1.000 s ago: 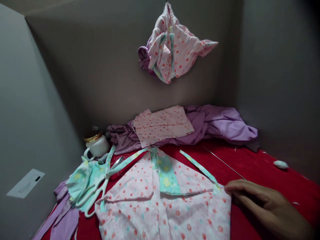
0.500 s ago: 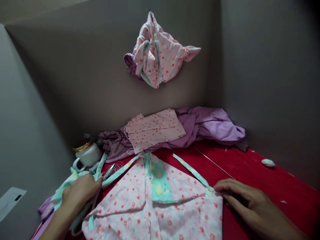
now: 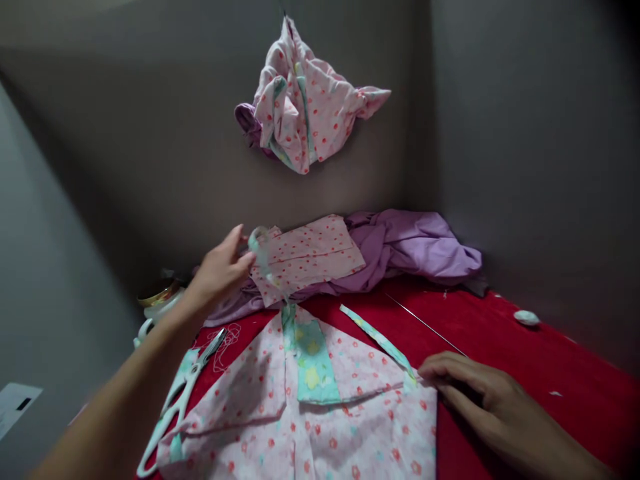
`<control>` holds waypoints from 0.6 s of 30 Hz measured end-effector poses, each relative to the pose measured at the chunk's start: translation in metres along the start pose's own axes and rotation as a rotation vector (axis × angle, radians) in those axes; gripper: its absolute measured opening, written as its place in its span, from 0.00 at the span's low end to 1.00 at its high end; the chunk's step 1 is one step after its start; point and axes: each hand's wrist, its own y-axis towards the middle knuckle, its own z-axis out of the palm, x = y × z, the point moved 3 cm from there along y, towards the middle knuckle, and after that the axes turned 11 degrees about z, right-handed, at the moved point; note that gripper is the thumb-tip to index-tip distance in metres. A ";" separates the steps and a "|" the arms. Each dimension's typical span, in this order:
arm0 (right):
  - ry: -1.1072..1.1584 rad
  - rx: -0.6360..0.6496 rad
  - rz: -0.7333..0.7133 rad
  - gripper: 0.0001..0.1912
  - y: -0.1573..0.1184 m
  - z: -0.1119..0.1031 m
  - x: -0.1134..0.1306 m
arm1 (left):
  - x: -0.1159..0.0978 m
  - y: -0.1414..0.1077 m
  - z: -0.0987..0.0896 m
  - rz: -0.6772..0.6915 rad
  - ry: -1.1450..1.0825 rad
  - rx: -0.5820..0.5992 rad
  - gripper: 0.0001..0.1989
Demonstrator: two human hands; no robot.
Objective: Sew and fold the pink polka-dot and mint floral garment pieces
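A small pink flowered garment (image 3: 360, 427) with a mint yellow-flowered panel lies spread in front of me. My left hand (image 3: 223, 267) is raised above its far left side, thumb and fingers apart. Just beyond the fingertips a mint fabric strip (image 3: 273, 277) is blurred in mid-air; its lower end meets the garment's top point. At the garment's right corner, beside a second mint strip (image 3: 377, 337), my right hand (image 3: 485, 393) pinches the cloth edge. White-handled scissors (image 3: 185, 390) lie to the left of the garment, partly over mint cloth.
A red cloth (image 3: 505, 340) covers the surface. Purple fabric (image 3: 415, 243) and a pink dotted piece (image 3: 313, 257) lie along the back wall. A bundled garment (image 3: 325, 110) hangs above. A white mug (image 3: 163, 307), loose thread (image 3: 227, 343), a thin rod (image 3: 425, 323) and a white lump (image 3: 527, 318) are around.
My left hand has moved up and away from the mint cloth at left, and the strip has swung from the left to the far side. My right hand keeps its place on the garment.
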 end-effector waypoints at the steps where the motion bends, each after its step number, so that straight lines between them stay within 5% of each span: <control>1: -0.004 0.011 0.001 0.11 -0.001 0.001 0.001 | -0.010 0.007 0.008 0.038 -0.004 0.000 0.31; 3: -0.025 0.028 -0.004 0.12 -0.002 0.000 0.001 | -0.029 0.003 0.026 0.145 0.001 0.005 0.29; 6: -0.161 -0.100 0.002 0.12 0.001 -0.015 -0.004 | -0.058 -0.044 0.050 0.334 -0.034 0.149 0.15; 9: -0.472 -0.335 0.179 0.15 0.009 -0.049 -0.019 | -0.075 -0.108 0.065 0.339 -0.021 0.312 0.10; 11: -0.647 -0.332 0.346 0.16 0.015 -0.071 -0.030 | -0.081 -0.137 0.070 0.351 -0.025 0.365 0.10; 15: -0.775 -0.105 0.504 0.10 0.020 -0.086 -0.044 | -0.091 -0.144 0.080 0.354 -0.066 0.381 0.10; 18: -0.788 -0.102 0.521 0.11 0.019 -0.082 -0.042 | -0.104 -0.127 0.092 0.305 -0.132 0.356 0.10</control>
